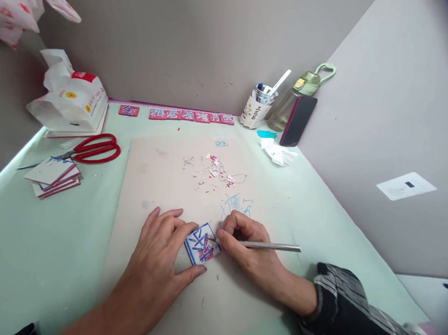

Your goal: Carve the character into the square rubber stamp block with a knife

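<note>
My left hand (164, 247) rests on the sheet, its thumb and forefinger closed on opposite edges of a small square tile (194, 237). The tile has a white face, a blue frame and a blue character, with red showing where the white is cut away. A slim silver craft knife (270, 245) is pinched in my right hand (247, 242). Its thin tip meets the upper right of the tile's face; the exact blade shape is too small to make out. Beneath both hands lies a beige work sheet (152, 172).
White and red shavings (216, 170) lie beyond the tile. At left are red-handled scissors (97, 148), stacked white tiles (55, 175) and a white paper bag (71, 101). Red lettered tiles (190, 115) line the back, near a pen cup (256, 107), bottle (290, 103) and phone (299, 121).
</note>
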The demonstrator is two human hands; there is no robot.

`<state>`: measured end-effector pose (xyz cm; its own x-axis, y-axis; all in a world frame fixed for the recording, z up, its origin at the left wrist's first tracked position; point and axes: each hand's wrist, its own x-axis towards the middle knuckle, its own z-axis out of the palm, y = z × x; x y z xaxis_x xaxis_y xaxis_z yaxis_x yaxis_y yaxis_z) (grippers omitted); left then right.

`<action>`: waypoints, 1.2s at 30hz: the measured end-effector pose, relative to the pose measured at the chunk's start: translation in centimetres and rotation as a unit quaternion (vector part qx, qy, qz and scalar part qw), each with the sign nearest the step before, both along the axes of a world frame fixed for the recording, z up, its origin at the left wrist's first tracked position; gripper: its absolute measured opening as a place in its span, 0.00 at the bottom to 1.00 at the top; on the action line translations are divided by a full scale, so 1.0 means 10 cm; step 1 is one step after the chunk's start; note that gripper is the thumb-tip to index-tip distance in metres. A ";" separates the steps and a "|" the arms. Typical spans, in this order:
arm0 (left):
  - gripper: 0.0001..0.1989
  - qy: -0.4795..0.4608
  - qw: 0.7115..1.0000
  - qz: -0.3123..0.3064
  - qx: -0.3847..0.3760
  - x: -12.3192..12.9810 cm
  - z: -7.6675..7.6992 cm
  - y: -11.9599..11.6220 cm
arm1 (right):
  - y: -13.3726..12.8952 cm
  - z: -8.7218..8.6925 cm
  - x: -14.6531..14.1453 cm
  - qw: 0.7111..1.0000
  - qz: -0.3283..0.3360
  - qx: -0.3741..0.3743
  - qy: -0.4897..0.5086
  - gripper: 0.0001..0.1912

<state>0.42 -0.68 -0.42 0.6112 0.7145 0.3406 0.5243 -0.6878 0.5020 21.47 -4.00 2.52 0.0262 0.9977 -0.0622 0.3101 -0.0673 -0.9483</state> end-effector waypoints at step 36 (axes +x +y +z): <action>0.28 -0.014 1.000 -0.009 0.007 0.01 0.01 0.01 | 0.04 0.12 -0.09 0.999 0.018 -0.004 -0.031 0.14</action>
